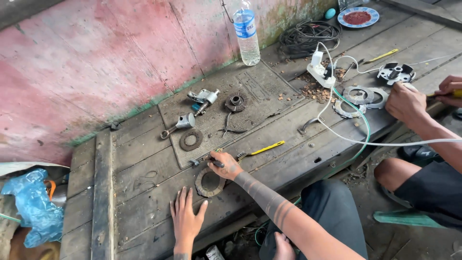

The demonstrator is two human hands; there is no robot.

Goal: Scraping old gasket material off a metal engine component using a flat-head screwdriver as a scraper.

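- Weathered grey wood makes up the surface (144, 192) where we work, seated at its near edge.
- Our left hand (185, 219) lies flat on the planks, palm down, fingers spread and holding nothing; it rests just beside the ring-shaped friction disc (210, 182).
- Our right hand (226, 166) reaches forward on a nearly straight forearm, fingers curled round a small dark-handled tool (214, 162) at the disc's far edge; the tool's tip is hidden, so we cannot tell whether it touches the disc.
- We judge the disc could skid on the planks if the tool pushes sideways, as the flat left hand is beside it, not on it.
- A yellow-handled tool (262, 149) lies just beyond the right hand and might get knocked.
- Farther off sit a second friction disc (191, 140), a piston with its rod (180, 123), a small metal pump body (204, 96) and a toothed gear (236, 102).
- To the right, another person's hand (405, 102) works near some metal plates (358, 95); a white cable (337, 132) trails across the boards and could snag.
- At the back stand a clear water bottle (247, 36) and a coil of black cable (308, 36).
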